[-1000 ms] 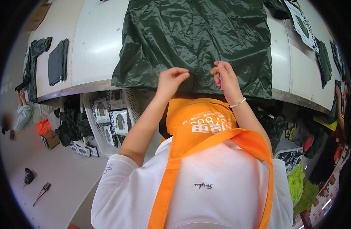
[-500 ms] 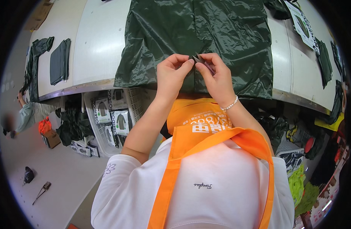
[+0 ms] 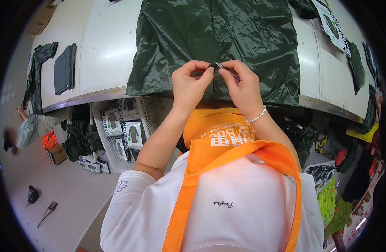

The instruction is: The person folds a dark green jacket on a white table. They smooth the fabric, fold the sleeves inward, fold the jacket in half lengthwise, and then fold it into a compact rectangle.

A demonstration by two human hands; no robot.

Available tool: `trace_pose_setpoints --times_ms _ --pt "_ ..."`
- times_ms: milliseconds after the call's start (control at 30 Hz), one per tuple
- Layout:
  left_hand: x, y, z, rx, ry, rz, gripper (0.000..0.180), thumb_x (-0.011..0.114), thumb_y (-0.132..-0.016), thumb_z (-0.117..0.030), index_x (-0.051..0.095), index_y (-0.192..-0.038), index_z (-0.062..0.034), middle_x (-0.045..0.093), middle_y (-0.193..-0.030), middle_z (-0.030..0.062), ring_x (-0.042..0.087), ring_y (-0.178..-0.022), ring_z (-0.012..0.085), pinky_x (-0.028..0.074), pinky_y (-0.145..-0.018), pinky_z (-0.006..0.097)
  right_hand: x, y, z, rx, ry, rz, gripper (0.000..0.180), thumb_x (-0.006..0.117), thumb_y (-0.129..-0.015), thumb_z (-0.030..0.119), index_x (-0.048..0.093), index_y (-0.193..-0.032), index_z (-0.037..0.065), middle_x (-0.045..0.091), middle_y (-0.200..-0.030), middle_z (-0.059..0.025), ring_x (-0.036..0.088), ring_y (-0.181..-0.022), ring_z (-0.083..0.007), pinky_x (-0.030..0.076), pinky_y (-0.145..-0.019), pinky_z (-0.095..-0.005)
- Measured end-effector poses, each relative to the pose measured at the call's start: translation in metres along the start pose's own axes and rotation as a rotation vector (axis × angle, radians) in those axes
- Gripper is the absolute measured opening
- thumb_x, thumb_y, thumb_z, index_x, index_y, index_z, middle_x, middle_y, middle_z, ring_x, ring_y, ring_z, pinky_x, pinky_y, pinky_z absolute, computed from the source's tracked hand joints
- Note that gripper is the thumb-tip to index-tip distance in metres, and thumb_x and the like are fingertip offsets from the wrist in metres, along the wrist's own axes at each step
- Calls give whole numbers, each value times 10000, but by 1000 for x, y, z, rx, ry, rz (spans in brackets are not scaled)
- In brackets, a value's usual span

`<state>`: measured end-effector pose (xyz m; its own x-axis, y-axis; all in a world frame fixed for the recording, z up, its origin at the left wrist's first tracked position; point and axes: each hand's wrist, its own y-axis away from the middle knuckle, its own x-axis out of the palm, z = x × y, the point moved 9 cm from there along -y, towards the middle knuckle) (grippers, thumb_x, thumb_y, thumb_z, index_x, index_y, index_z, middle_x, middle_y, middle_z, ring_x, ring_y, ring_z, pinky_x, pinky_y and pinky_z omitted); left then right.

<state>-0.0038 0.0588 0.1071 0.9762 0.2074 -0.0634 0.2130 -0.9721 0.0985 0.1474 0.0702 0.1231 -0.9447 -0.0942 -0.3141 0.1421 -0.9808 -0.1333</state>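
1. Table (image 3: 109, 46) edge runs in a curve just below the hands; its white top is bare to the left of the dark green garment (image 3: 226, 38) as far as a folded dark piece (image 3: 65, 69) near the left end, and a narrower bare strip shows to the right.
2. Garment's near hem reaches the table's near edge and slightly overhangs it — no free margin in front of the hands.
3. Below the edge: a white basket (image 3: 117, 138) holding flat packaged garments, and dark bundles (image 3: 81, 140) on the floor beside it.
4. Further garments lie at the far right end of the table (image 3: 356, 67).
5. Garment — thin, glossy, heavily creased, spread flat, a centre seam running away from the person.
6. Left hand (image 3: 191, 84) and right hand (image 3: 241, 86) meet on that seam near the hem, fingertips touching.
7. Both sets of fingers are closed in a pinch on a small fold or fitting of the garment at the seam; a small pale part shows between them, its kind not discernible.
8. Right wrist carries a bead bracelet (image 3: 256, 116).
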Motion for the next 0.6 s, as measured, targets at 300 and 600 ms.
trace_pose_setpoints --times_ms 300,600 --pt "-4 5 23 -110 7 30 115 665 -791 -17 653 -894 32 637 -817 3 562 -744 43 446 -666 175 -3 9 -23 148 -98 -9 174 667 -804 55 602 -955 -1 624 -886 -96 603 -727 -144 485 -652 -255" --pt "47 28 75 244 -699 427 117 536 -858 -60 523 -970 -28 619 -913 176 581 -904 377 460 -787 434 -120 23 -70 217 128 -261 299 674 -785 67 569 -1061 16 554 -920 -100 580 -757 -178 479 -666 -268"
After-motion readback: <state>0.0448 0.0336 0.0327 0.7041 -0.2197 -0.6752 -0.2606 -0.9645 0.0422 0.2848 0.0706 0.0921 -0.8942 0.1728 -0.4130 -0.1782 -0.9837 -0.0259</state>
